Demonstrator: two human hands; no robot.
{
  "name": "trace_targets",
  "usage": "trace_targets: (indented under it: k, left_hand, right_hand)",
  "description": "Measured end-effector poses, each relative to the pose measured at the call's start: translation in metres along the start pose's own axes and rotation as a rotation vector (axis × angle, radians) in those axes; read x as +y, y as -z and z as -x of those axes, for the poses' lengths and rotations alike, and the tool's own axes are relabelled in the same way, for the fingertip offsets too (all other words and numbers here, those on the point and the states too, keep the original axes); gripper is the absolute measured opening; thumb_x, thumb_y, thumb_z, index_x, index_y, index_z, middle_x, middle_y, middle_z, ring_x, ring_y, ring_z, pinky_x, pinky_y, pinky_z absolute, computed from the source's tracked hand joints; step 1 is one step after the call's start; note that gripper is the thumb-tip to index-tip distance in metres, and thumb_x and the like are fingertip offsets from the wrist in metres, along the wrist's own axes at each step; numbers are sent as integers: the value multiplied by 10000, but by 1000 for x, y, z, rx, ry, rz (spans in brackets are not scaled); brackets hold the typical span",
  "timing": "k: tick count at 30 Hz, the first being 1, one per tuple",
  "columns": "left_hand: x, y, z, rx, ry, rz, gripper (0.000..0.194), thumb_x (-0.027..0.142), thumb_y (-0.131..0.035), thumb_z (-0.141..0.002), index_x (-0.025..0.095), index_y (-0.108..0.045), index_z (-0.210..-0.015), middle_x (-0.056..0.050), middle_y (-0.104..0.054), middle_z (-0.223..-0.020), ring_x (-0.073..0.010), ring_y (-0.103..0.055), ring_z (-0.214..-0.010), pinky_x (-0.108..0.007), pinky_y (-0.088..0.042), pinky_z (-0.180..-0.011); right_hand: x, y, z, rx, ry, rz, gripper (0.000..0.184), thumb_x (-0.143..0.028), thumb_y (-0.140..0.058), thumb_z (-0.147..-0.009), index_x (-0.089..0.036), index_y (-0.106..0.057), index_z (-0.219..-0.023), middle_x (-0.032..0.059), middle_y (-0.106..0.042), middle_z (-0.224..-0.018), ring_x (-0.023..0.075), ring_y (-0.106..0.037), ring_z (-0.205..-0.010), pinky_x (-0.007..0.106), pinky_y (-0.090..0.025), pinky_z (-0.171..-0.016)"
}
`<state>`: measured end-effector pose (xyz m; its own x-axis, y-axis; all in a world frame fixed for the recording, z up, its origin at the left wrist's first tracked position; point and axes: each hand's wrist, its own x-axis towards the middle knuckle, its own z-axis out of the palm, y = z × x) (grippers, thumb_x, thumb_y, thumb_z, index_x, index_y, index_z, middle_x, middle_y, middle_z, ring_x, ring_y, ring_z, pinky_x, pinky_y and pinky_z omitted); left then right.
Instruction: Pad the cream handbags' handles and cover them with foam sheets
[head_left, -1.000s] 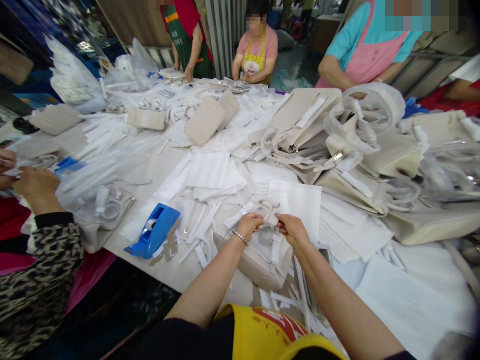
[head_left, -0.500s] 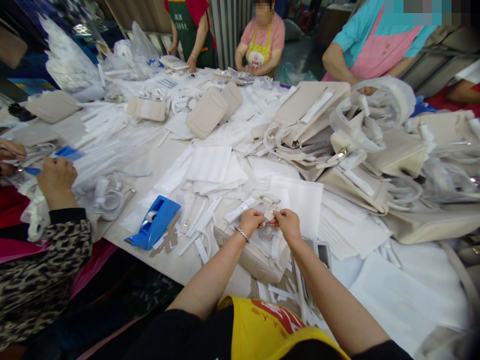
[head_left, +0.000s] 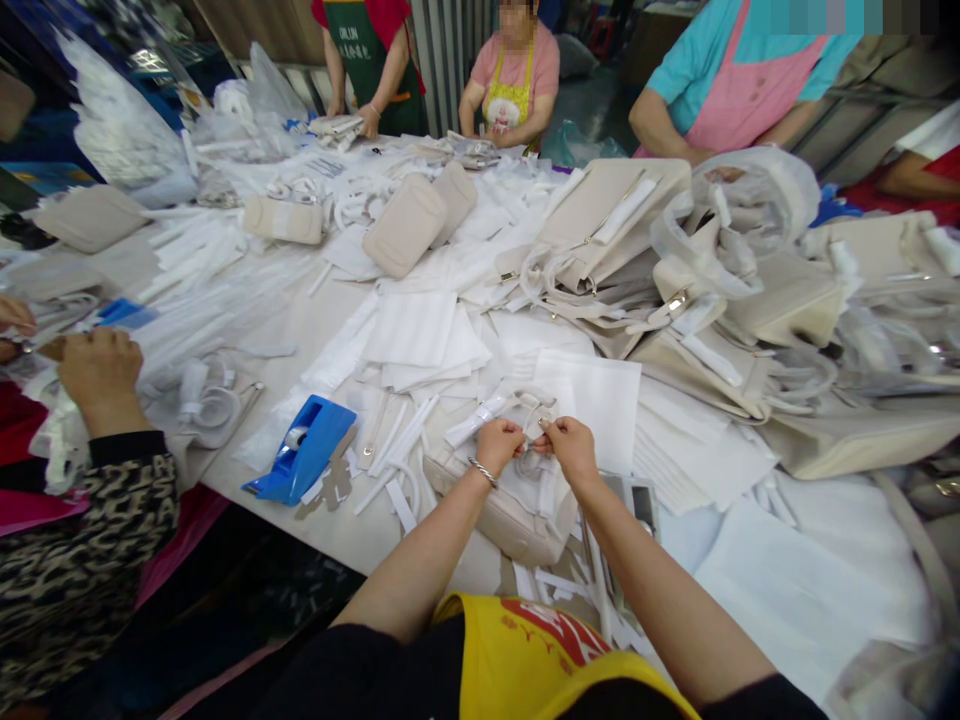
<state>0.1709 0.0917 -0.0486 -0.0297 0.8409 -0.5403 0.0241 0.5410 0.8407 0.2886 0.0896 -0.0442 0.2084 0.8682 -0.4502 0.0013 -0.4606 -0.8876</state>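
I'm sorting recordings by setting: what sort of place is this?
Probably a handbag workshop or factory floor: beige bags heaped on a table, aproned people around it, and white sheets near a blue tape dispenser.

Beige bag (head_left: pixel 517 525) lies on table (head_left: pixel 322 310), whitish wrapping (head_left: pixel 552 493) on top; pale strap (head_left: pixel 534 428) pinched up above it.

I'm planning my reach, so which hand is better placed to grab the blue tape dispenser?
Left hand, I'd say: the blue tape dispenser sits off to its left, and the right hand is farther away. Both seem busy pinching a strap, though.
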Motion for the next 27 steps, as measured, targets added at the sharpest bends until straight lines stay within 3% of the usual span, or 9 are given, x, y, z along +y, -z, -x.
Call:
trace_targets:
  k: [6,12,17,21,27]
  left_hand:
    - [5,3,6,42,19,165,82,94,-521,-550,135,-504,-619,46,-491,-451,-72,-477,-415,-178,-380,-406]
    - [1,3,9,-16,30,321,138,129,-556,-544,139,-497,-668,44,-493,-500,-67,-488,-442,-176,-392,-421]
    - [-5,-2,9,-4,-7,413,147,128,-536,-557,142,-483,-694,50,-489,-497,-51,-462,-426,-159,-367,-411]
    - [-6,-2,7,43,-74,294,143,110,-514,-564,143,-488,-701,53,-480,-481,-56,-457,-414,-162,-366,-398]
    - [-7,-1,3,107,-172,60,144,100,-478,-580,148,-499,-714,43,-500,-527,-65,-464,-404,-180,-377,-388]
  right_hand:
    - [3,-9,3,-22,24,-128,186,-293,-608,-611,-203,-446,-596,-12,-578,-457,124,-504,-360,244,-403,-371]
    - [5,-18,2,5,-33,-348,213,-274,-639,-557,-173,-452,-549,-41,-538,-421,58,-399,-307,182,-282,-327]
    - [7,-25,2,95,17,-288,201,-301,-611,-586,-180,-454,-556,-36,-544,-444,75,-418,-327,204,-320,-346]
    - [12,-25,0,145,114,-112,171,-312,-581,-623,-192,-462,-592,-30,-555,-455,103,-457,-341,227,-359,-358]
    - [18,-35,-3,145,31,-282,162,-280,-579,-624,-197,-439,-614,-44,-556,-462,105,-494,-369,234,-428,-401]
